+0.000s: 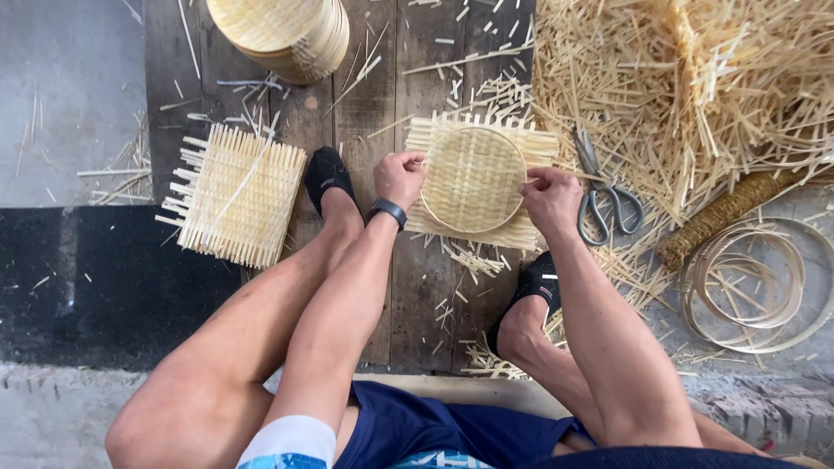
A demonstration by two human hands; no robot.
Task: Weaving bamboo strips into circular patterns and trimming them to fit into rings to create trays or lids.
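Left hand [399, 176]: was curled onto the left edge of the round hoop [473, 180], fingers pinched tight on the rim; a dark band was worn on that wrist.
Right hand [549, 193]: was clamped on the hoop's right edge, fingers closed narrow around the rim and the strips under it.
Woven mat [480, 224]: a square-ish mat of pale bamboo strips was laid flat on the dark wooden boards [408, 287] between the two feet, with the hoop pressed on top of it.
Scissors [603, 196]: were left just to the right of the right hand, on loose offcuts.
Stack of mats [234, 193]: was parked well off to the left.
Finished baskets [287, 33]: were piled up at the top.
Spare hoops [754, 282]: were coiled at far right, near a heap of strips [695, 78].
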